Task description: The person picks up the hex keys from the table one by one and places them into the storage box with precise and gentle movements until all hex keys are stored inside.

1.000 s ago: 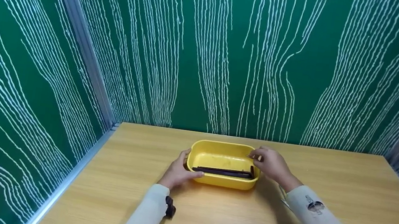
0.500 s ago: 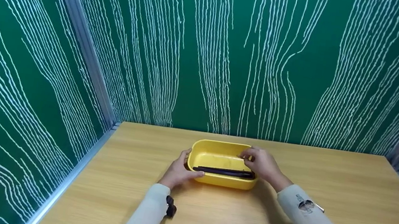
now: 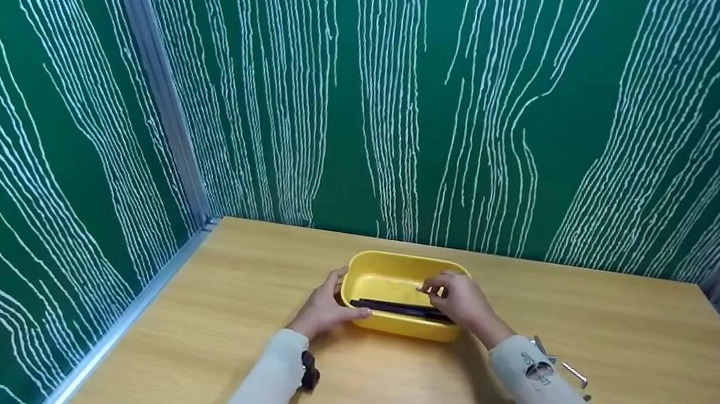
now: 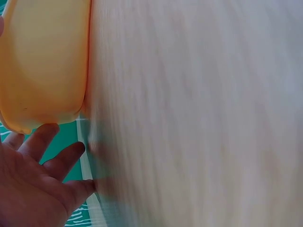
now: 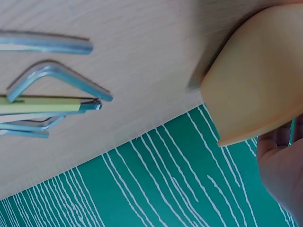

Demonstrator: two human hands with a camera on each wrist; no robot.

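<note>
A yellow plastic tub [image 3: 406, 328] stands near the back of the table, with long dark rods [image 3: 388, 307] lying along its front side. My left hand [image 3: 321, 308] holds the tub's left end, thumb over the front rim; spread fingers [image 4: 42, 139] show by its wall in the left wrist view. Over the tub's right part, my right hand [image 3: 462, 300] pinches a small thin piece [image 3: 420, 289]. Only its tip shows, so its kind is unclear. In the right wrist view, the tub wall [image 5: 260, 71] hides most of that hand's fingers.
Silvery L-shaped hex keys [image 5: 66, 78] and a yellow-green stick-like tool [image 5: 42, 105] lie on the table right of the tub, partly hidden by the right sleeve [image 3: 556, 402] in the head view. A green wall [image 3: 374, 93] with white lines rises behind the table.
My right hand has moved left and slightly down over the tub with the small thin piece. More of the hex keys now shows beside the right sleeve. My left hand stays on the tub.
</note>
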